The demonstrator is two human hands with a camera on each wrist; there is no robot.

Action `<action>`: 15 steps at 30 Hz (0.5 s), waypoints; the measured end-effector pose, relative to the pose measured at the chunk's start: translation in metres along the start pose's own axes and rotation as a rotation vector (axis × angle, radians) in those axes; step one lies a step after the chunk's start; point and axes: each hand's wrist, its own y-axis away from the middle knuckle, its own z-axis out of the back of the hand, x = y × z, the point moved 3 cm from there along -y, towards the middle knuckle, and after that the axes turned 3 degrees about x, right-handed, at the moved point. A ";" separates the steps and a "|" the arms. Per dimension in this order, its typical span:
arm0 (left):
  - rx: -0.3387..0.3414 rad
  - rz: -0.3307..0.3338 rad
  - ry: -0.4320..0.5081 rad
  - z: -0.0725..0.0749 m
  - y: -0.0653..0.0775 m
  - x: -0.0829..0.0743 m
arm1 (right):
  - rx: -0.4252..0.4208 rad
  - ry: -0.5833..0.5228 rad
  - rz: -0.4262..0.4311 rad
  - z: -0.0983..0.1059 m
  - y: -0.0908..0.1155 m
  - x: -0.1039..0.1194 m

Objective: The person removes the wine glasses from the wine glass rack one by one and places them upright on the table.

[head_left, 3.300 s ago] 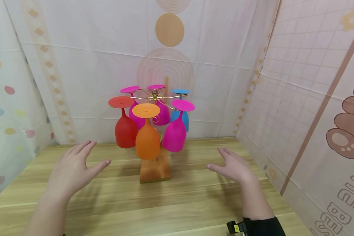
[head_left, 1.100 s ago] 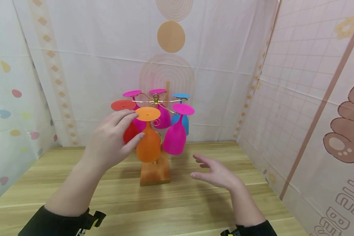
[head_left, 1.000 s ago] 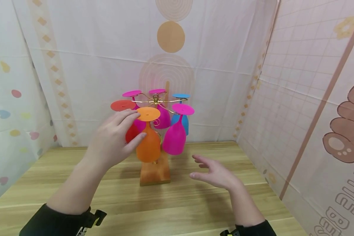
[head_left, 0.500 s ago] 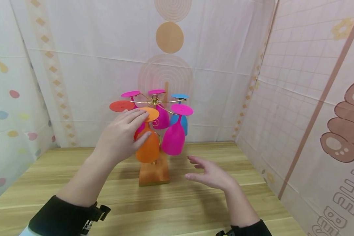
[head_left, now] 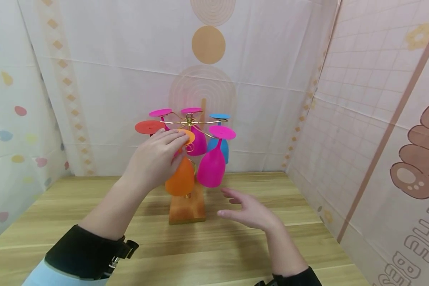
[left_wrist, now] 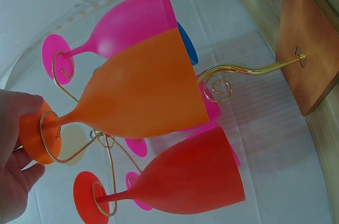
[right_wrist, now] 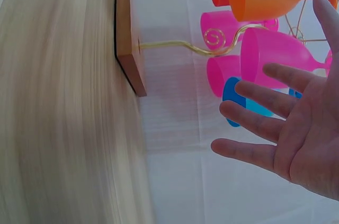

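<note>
Left hand pinches orange glass by its foot; glass hangs upside down on rack, near bench back edge. Right hand: fingers spread, beside rack, apart from it. Bench is wood-grain; printed cloth on 3 sides.

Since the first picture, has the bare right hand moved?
Yes: in the head view, the right hand moved left, closer to the brown rectangular wooden base.
</note>
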 end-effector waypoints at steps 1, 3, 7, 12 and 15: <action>0.006 0.002 -0.001 0.000 -0.001 0.000 | 0.002 -0.003 0.003 -0.001 -0.001 0.001; 0.018 0.007 -0.002 -0.001 -0.002 -0.001 | 0.007 -0.013 0.009 -0.002 -0.003 0.003; 0.036 0.025 -0.009 -0.003 -0.002 -0.002 | 0.017 -0.030 0.020 -0.006 -0.006 0.006; 0.061 0.051 -0.046 -0.003 -0.003 -0.003 | 0.037 -0.051 0.014 -0.011 -0.009 0.012; 0.070 0.060 -0.063 -0.003 -0.004 -0.004 | 0.049 -0.059 0.009 -0.013 -0.010 0.013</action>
